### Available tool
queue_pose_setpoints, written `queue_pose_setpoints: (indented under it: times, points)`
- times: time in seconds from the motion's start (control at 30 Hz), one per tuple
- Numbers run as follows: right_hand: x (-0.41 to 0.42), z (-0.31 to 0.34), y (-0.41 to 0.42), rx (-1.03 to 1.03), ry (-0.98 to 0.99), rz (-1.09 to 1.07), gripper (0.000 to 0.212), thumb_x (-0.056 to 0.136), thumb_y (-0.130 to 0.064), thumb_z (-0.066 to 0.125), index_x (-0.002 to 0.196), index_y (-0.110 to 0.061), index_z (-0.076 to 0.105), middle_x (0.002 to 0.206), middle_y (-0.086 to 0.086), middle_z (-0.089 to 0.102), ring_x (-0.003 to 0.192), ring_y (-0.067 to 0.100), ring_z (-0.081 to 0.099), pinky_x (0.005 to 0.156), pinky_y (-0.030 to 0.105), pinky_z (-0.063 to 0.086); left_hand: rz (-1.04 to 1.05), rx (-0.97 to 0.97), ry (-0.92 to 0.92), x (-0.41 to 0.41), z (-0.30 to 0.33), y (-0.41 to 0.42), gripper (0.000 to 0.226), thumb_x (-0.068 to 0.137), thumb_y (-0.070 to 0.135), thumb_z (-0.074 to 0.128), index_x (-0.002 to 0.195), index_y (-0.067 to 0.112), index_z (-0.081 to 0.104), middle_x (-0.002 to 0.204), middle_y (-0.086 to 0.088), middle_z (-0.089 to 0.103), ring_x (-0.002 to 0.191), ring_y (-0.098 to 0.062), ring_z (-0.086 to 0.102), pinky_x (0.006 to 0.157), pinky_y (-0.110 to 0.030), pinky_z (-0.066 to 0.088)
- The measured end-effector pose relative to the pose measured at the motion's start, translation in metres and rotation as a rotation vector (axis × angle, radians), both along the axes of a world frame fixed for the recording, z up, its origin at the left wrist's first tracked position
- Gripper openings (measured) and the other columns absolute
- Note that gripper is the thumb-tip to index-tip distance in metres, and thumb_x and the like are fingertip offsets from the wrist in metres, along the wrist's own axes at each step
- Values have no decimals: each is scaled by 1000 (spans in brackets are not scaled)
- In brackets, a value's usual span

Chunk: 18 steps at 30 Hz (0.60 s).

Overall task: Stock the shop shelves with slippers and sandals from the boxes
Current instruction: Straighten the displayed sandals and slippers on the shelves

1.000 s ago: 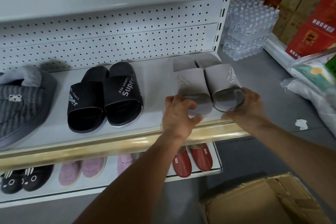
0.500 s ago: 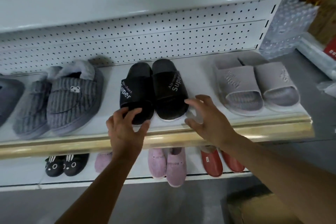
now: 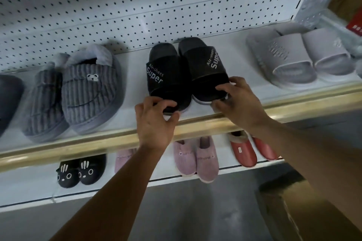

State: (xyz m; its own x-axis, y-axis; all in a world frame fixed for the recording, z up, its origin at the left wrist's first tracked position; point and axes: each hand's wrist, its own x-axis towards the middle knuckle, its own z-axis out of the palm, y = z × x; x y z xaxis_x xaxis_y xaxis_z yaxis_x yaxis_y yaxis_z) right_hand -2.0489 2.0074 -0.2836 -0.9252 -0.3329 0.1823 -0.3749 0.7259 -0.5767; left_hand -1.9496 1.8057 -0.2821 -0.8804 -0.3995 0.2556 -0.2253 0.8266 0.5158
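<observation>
The left hand (image 3: pixel 154 121) pinches the toe of the left black slide (image 3: pixel 166 82), fingers curled over its front edge and thumb low at the white sole; the right hand (image 3: pixel 238 100) grips the toe of the right black slide (image 3: pixel 203 68) the same way, fingertips on top and thumb underneath. The two slides sit touching each other on the shelf (image 3: pixel 133 92), toes toward the gold front rail (image 3: pixel 195 125) that runs just under both hands. Beyond the left hand stand the grey corduroy slippers (image 3: pixel 86 88); beyond the right hand lie the pale grey slides (image 3: pixel 293 58), well apart from the black pair. Below the grips, on the lower shelf (image 3: pixel 29 184), are black, pink and red slippers. The likely step is squaring up this pair. Since only the toes are held, a pull toward the rail could tip a slide over it and drop it onto the lower shelf, and an uneven push could skew the pair or nudge the right slide against the back panel. The thumbs' exact contact is partly hidden by the hands, the pale slides and far right edge are blurred, and the cardboard box (image 3: pixel 313 211) at lower right is cut off, its contents unseen.
</observation>
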Motion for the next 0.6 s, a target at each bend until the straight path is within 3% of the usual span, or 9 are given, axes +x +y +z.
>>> queue_pose_setpoints:
  times: [0.1,0.2,0.27,0.4,0.47,0.6]
  points:
    - [12,-4,-1,-54,76,-46,46,87,-30,62,131,-18,54,143,9,37,127,27,43,100,34,41,13,-73,65,3,-4,0,34,83,34,71,116,23,69,120,-6,54,114,-29,44,88,-27,35]
    - [36,-9,7,-115,361,-59,34,88,-24,56,118,-10,61,121,14,52,110,30,49,88,42,45,17,-99,274,12,-7,13,35,83,28,67,116,18,64,116,-8,56,110,-26,45,86,-25,32]
    - [55,-20,15,-174,444,-9,26,88,-17,54,110,-6,63,110,14,56,100,29,52,82,41,45,-121,-25,395,23,-11,28,28,85,19,65,112,14,63,112,-6,56,104,-21,48,83,-20,34]
    - [97,-62,32,-234,371,25,16,87,-6,58,102,-7,65,100,6,58,86,15,55,69,25,43,-350,225,336,48,-41,61,20,87,15,59,106,22,60,99,7,58,76,-9,57,66,-19,44]
    - [111,-94,47,-196,314,-15,15,86,-8,60,100,-10,66,98,4,60,86,9,52,67,26,44,-334,309,236,56,-66,73,18,88,24,56,105,29,59,93,13,61,74,-5,58,66,-16,45]
    - [124,-153,91,-248,34,-108,24,87,-25,45,101,-16,62,102,1,59,75,13,58,60,31,50,-263,352,55,61,-116,97,19,90,15,57,103,29,60,85,26,59,76,0,59,68,-7,42]
